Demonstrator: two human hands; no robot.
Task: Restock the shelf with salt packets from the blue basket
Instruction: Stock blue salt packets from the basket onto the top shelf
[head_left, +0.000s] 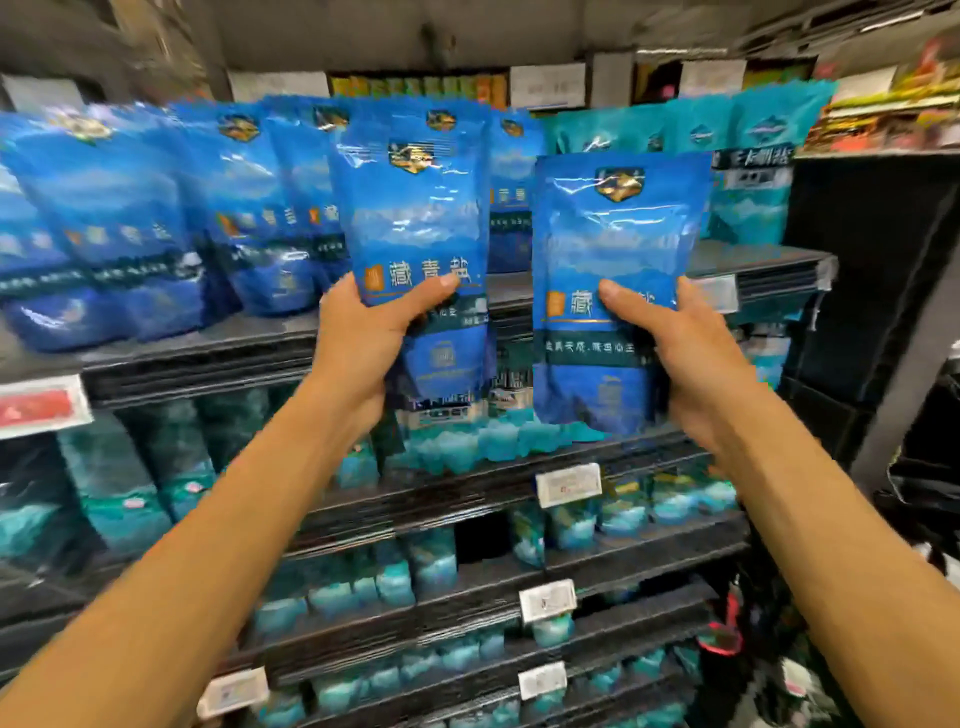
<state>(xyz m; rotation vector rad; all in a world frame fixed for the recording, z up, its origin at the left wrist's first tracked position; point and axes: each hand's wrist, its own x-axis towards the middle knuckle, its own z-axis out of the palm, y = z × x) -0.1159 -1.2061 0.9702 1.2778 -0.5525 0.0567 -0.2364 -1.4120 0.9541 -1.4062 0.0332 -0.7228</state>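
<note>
Here, two blue salt packets held upright before the top shelf (753, 270): left hand (363, 343) gripping the left packet (415, 218), thumb across its front, and right hand (670, 343) gripping the right packet (618, 244) likewise, hands apart with a gap between packets. Behind, a row of matching blue packets (130, 218) standing on the same shelf, with teal packets (753, 156) at its right end. Below, further shelves of teal packets (130, 483), blurred, with white price tags (569, 483) on the edges; blue basket not visible.
</note>
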